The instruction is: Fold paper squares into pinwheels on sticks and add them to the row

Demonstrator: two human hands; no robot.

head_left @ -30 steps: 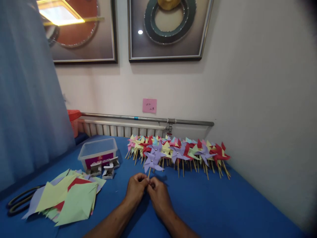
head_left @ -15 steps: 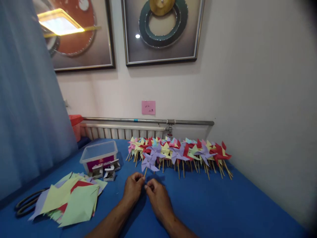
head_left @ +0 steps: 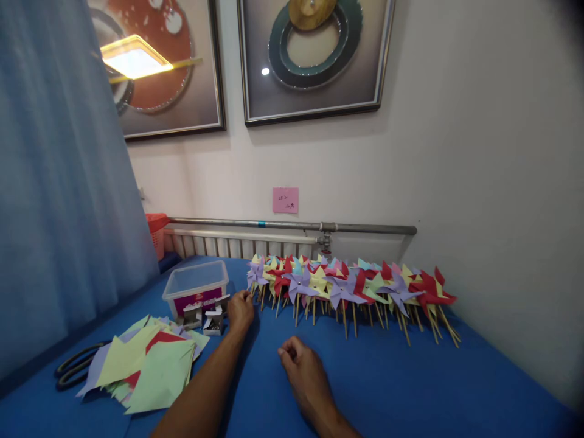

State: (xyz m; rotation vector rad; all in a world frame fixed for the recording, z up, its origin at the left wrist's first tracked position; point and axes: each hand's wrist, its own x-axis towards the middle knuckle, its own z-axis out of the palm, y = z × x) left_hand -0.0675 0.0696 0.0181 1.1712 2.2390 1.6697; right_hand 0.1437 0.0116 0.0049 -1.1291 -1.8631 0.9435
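Note:
At the left end of the pinwheel row, a purple paper pinwheel [head_left: 257, 274] stands with the fingers of my left hand [head_left: 239, 310] pinched at its wooden stick. Part of that stick is hidden by the fingertips. Closer to me, my right hand [head_left: 306, 372] rests low over the blue table with its fingers curled together; no object shows in it. Many finished pinwheels [head_left: 344, 289] in purple, red, yellow and green lean in a dense row, their sticks pointing toward me.
Beside my left hand are small open boxes [head_left: 213, 322] with small metal pieces and a clear plastic tub [head_left: 196, 283]. Loose coloured paper sheets [head_left: 159, 371] lie at the left, partly over dark-handled scissors [head_left: 77, 368]. A blue curtain [head_left: 68, 182] hangs at the left.
My left hand has carried the purple pinwheel from in front of me, away and left, to the row's left end. My right hand has parted from it and drawn back slightly. The view has shifted left.

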